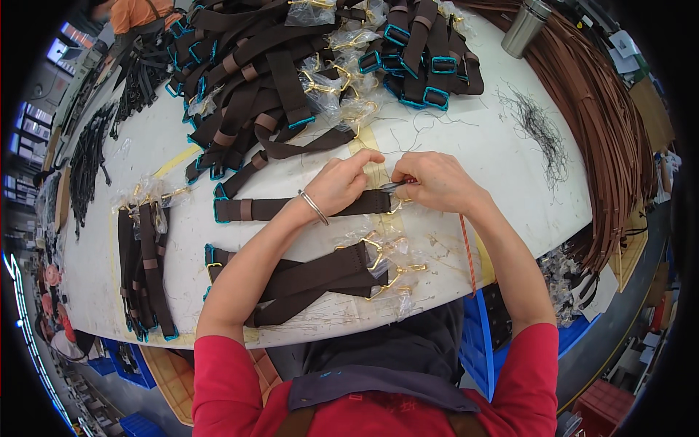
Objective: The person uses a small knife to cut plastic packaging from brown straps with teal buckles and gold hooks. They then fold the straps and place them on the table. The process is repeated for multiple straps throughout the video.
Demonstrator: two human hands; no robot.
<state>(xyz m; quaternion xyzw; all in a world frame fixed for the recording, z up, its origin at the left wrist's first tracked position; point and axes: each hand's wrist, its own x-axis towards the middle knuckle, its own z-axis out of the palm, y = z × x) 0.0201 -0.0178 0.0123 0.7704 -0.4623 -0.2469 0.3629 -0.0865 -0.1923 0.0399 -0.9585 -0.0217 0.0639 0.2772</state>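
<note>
A dark brown webbing strap [313, 207] lies crosswise on the table in front of me, with a brown loop and a blue-wrapped buckle at its left end and stitching at its right end. Above it, my left hand [338, 183], with a metal bangle at the wrist, has its thumb and curled forefinger close together; whatever they pinch is too small to make out. My right hand [439, 182] grips small thread snips [394, 186], their grey blades pointing left over the stitched end. Beside that end, a gold clasp [395, 205] is partly covered by clear plastic.
More brown straps [313, 280] with gold clasps lie nearer me. A narrow strap bundle [149, 269] is at left, and a large strap pile [255, 95] at the back. Loose threads [537, 127], a metal flask [526, 29] and long brown strips [604, 109] are at right. An orange cord [467, 255] hangs over the edge.
</note>
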